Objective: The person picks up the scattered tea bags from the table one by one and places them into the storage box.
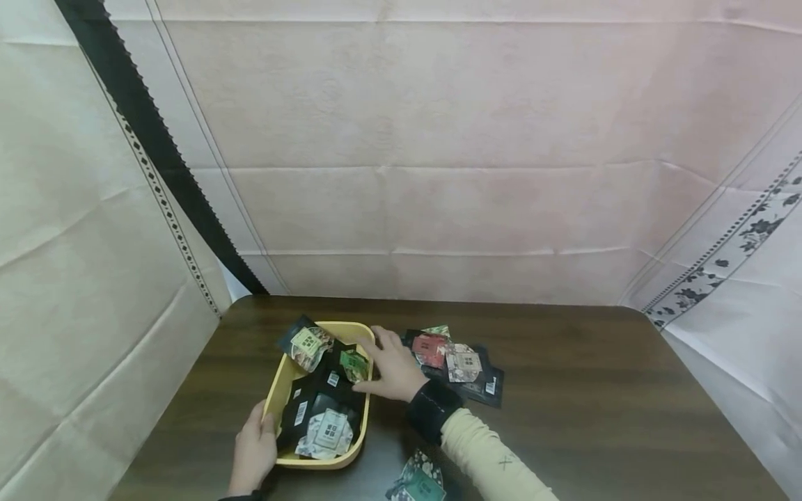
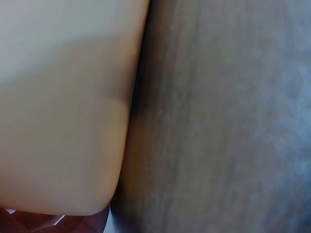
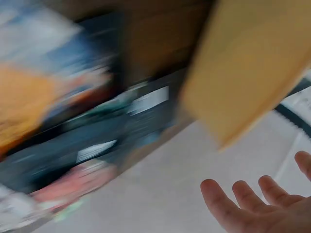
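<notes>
A yellow plastic basket (image 1: 280,390) holds several black packets with printed labels. My left hand (image 1: 253,445) grips the basket at its near left side; in the left wrist view, fingers (image 2: 73,222) show at the edge of its wall (image 2: 63,121). My right hand (image 1: 391,365) is over the basket's right rim with fingers spread, holding nothing. Closest to its fingertips lies a packet with a green picture (image 1: 354,365) inside the basket. A floral packet (image 1: 310,344) leans over the far left corner, and a packet with a pale label (image 1: 328,431) lies at the near end.
Right of the basket, several dark packets (image 1: 464,365) lie overlapped on the brown wooden table (image 1: 583,390). A teal-labelled packet (image 1: 421,480) lies near the front edge, beside the right sleeve. Pale cloth (image 1: 438,139) hangs behind the table and at both sides.
</notes>
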Action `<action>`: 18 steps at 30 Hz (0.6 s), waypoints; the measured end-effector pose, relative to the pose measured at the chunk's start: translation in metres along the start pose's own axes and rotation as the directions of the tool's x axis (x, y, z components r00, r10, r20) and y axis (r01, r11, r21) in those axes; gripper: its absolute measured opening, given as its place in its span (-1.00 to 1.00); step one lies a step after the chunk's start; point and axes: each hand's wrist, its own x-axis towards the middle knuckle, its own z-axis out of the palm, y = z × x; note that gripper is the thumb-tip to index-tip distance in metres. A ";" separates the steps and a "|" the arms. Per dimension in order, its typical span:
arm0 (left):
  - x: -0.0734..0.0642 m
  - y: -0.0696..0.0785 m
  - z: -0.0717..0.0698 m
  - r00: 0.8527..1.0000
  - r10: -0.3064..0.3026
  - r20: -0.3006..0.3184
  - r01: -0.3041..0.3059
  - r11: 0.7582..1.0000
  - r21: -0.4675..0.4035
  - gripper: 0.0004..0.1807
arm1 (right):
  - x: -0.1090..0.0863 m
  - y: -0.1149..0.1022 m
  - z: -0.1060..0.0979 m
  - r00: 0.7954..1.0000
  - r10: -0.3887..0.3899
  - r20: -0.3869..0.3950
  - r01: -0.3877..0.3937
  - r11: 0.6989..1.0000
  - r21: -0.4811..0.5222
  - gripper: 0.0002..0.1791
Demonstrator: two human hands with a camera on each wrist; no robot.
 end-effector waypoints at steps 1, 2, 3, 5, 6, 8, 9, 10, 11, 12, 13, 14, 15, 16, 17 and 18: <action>0.000 0.000 -0.001 1.000 0.006 -0.010 -0.006 1.000 0.002 -0.64 | -0.004 0.009 0.000 1.000 0.015 -0.001 -0.015 1.000 0.002 -0.10; 0.000 -0.001 -0.001 1.000 0.010 -0.017 -0.010 1.000 0.005 -0.64 | -0.008 0.018 -0.001 1.000 0.028 -0.003 -0.028 1.000 0.002 -0.11; -0.001 -0.001 -0.001 1.000 0.015 -0.022 -0.015 1.000 0.009 -0.65 | -0.013 0.027 0.000 0.999 0.038 -0.007 -0.038 0.999 -0.005 -0.12; -0.001 -0.002 -0.002 0.999 0.019 -0.029 -0.019 1.000 0.012 -0.65 | -0.022 0.045 0.001 0.997 0.073 -0.012 -0.073 0.997 -0.012 -0.13; -0.001 -0.002 -0.002 0.999 0.020 -0.030 -0.020 1.000 0.013 -0.65 | -0.027 0.054 0.000 0.996 0.091 -0.015 -0.091 0.996 -0.005 -0.14; -0.001 -0.003 -0.002 0.999 0.017 -0.027 -0.017 1.000 0.013 -0.65 | -0.036 0.069 0.000 0.991 0.135 -0.025 -0.135 0.991 -0.010 -0.14; -0.001 -0.003 -0.002 1.000 0.015 -0.026 -0.015 1.000 0.010 -0.65 | -0.041 0.076 -0.001 0.987 0.161 -0.031 -0.161 0.987 -0.013 -0.14; -0.001 -0.003 -0.002 1.000 0.014 -0.027 -0.014 1.000 0.009 -0.65 | -0.045 0.083 -0.002 0.980 0.195 -0.032 -0.196 0.980 -0.018 -0.14; -0.001 -0.003 -0.001 1.000 0.014 -0.025 -0.013 1.000 0.009 -0.65 | -0.049 0.089 -0.003 0.972 0.231 -0.035 -0.232 0.972 -0.021 -0.13; -0.001 -0.003 -0.001 1.000 0.016 -0.027 -0.015 1.000 0.010 -0.65 | -0.052 0.094 -0.004 0.961 0.273 -0.034 -0.274 0.962 -0.020 -0.11; -0.001 -0.003 -0.001 0.999 0.019 -0.030 -0.019 1.000 0.011 -0.65 | -0.055 0.099 -0.004 0.948 0.317 -0.034 -0.318 0.948 -0.035 -0.09; -0.001 -0.002 0.000 0.999 0.022 -0.033 -0.021 1.000 0.010 -0.65 | -0.058 0.104 -0.004 0.933 0.359 -0.031 -0.360 0.932 -0.047 -0.06; -0.001 -0.002 0.000 0.999 0.022 -0.035 -0.021 1.000 0.009 -0.65 | -0.059 0.109 -0.003 0.915 0.402 -0.024 -0.403 0.914 -0.052 -0.03; -0.001 -0.001 0.000 0.999 0.023 -0.035 -0.023 1.000 0.008 -0.65 | -0.061 0.114 -0.002 0.896 0.444 -0.014 -0.444 0.894 -0.057 -0.01; -0.001 -0.001 0.001 0.999 0.021 -0.028 -0.021 1.000 0.006 -0.65 | -0.062 0.118 -0.001 0.878 0.478 -0.006 -0.478 0.877 -0.058 0.00; -0.001 0.000 0.002 1.000 0.018 -0.023 -0.018 1.000 0.000 -0.65 | -0.063 0.122 0.000 0.862 0.506 0.006 -0.505 0.860 -0.073 -0.01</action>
